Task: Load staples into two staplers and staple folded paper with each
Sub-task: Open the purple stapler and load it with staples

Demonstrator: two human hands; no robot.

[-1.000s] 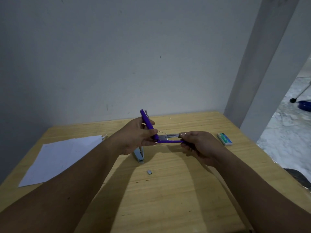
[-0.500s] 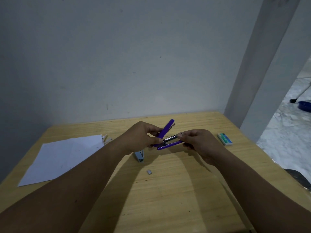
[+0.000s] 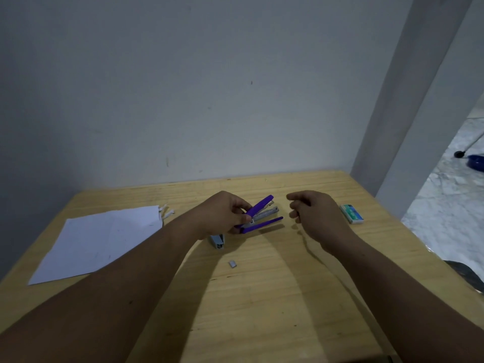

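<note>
The left hand (image 3: 222, 216) pinches the hinge end of the purple stapler (image 3: 259, 214), its lid half raised. The right hand's fingers (image 3: 297, 205) curl loosely around nothing, the staple box (image 3: 351, 213) beyond them. The grey stapler (image 3: 217, 241) and paper (image 3: 102, 239) lie unused, so stapling looks undone.

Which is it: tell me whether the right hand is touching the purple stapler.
Apart. The head view shows bare table between the right hand and the purple stapler, which only the left hand holds.
</note>
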